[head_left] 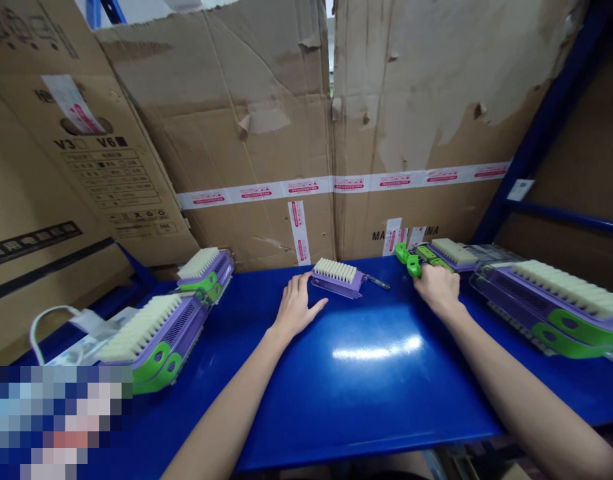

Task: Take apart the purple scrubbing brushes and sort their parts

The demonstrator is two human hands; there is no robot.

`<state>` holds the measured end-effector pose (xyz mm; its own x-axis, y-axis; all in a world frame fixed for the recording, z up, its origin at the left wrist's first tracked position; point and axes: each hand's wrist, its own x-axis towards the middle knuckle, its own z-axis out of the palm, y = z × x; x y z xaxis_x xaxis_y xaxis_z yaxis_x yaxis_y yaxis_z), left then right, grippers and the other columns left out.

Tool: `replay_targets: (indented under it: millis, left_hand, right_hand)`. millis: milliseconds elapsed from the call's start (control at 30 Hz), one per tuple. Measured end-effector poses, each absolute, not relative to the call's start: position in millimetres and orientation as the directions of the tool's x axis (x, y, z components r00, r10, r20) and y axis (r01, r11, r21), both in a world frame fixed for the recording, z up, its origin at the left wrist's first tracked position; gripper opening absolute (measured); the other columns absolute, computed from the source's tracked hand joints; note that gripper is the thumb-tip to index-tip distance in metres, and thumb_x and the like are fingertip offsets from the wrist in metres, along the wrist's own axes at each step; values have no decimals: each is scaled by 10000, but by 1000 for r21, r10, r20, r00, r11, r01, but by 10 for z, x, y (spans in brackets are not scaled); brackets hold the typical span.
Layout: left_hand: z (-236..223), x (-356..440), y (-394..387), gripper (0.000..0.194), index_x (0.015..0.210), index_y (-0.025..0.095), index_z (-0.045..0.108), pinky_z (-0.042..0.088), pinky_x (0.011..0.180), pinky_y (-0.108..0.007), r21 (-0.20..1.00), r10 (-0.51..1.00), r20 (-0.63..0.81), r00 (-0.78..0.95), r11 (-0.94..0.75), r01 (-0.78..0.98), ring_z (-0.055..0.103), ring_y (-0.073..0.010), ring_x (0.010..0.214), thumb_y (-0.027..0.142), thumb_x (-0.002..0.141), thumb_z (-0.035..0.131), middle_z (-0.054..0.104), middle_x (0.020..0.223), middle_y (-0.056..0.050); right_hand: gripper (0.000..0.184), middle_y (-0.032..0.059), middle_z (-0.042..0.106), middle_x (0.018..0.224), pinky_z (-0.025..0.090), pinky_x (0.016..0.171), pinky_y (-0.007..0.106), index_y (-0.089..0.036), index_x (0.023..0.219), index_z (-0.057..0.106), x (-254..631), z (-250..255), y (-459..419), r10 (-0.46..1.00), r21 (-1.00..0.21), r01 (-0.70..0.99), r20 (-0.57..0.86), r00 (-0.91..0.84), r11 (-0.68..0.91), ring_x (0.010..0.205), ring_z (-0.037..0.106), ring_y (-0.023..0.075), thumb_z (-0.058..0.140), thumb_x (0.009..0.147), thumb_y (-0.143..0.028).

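A small purple brush block (338,279) with cream bristles facing up lies near the back of the blue table. My left hand (297,303) rests beside its left end, fingers stretched forward and thumb apart, apparently holding nothing. A thin clear-and-grey strip (376,281) lies off the block's right end. Farther right, my right hand (438,285) is closed, its fingers curled over a bright green piece with holes (414,265). Just behind that hand sits another purple brush (454,255), bristles up; whether it joins the green piece cannot be made out.
Purple-and-green brushes stand at left (159,340), back left (205,273) and right (561,300). Taped cardboard (256,147) walls the back of the blue table (366,407). A blue metal post (541,120) rises at right; a white cable (36,327) loops at left.
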<state>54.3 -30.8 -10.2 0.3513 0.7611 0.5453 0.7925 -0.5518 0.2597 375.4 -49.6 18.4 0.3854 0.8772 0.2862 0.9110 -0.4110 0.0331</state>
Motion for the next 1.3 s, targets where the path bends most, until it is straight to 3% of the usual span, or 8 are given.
replay_targets:
  millis: [467,767,867,1000,1133,1200,1300]
  left_hand:
    - [-120,552,-292,629,1327,183,319,431,920,-463,246,770,503,394,-564,788,476,-299,1140,459,820,570,481,1217,-138]
    - [-119,545,-301,603,1314,170,344,425,917,-471,222,784,465,411,-553,803,477,-298,1118,462,829,550,486,1196,-139]
    - [-132,546,-293,594,1313,180,349,422,914,-476,208,791,456,408,-541,815,477,-300,1115,461,829,546,480,1206,-138]
    - [-158,546,-286,591,1322,195,346,414,920,-486,213,801,443,402,-530,821,477,-304,1127,466,832,535,477,1218,-138]
    - [-176,546,-285,624,1345,187,321,404,934,-481,231,800,450,396,-533,814,459,-307,1164,475,832,531,469,1253,-151]
    - [-160,548,-293,669,1361,187,306,393,944,-484,234,789,473,393,-542,807,446,-309,1182,508,821,536,461,1273,-157]
    - [-86,559,-329,735,1370,174,317,361,975,-485,218,761,523,385,-556,802,427,-317,1194,578,797,538,445,1297,-171]
  right_hand:
    - [292,202,634,1006,358,744,406,-90,1006,648,3729,104,-450,861,58,913,362,358,-404,959,546,331,442,856,-233]
    - [326,204,615,1024,302,753,411,-94,991,653,3734,60,-442,814,84,917,497,301,-391,961,484,321,422,876,-292]
    - [386,190,615,1037,306,788,412,-107,1012,647,3635,120,-461,790,64,947,572,223,-314,978,480,311,363,912,-348]
    - [428,162,625,1073,356,847,392,-125,1110,616,3388,138,-439,839,-33,999,543,34,-19,1021,505,285,322,933,-381]
    - [480,153,584,1221,396,937,380,-127,1271,511,3078,77,-391,857,-235,924,492,-155,303,1122,516,262,412,903,-419]
    - [500,142,607,1203,419,931,367,-131,1294,487,2946,84,-393,862,-348,870,485,-151,348,1103,554,248,427,899,-432]
    - [459,98,704,954,462,833,331,-138,1253,523,2840,167,-431,880,-476,834,474,-23,279,899,650,225,367,930,-425]
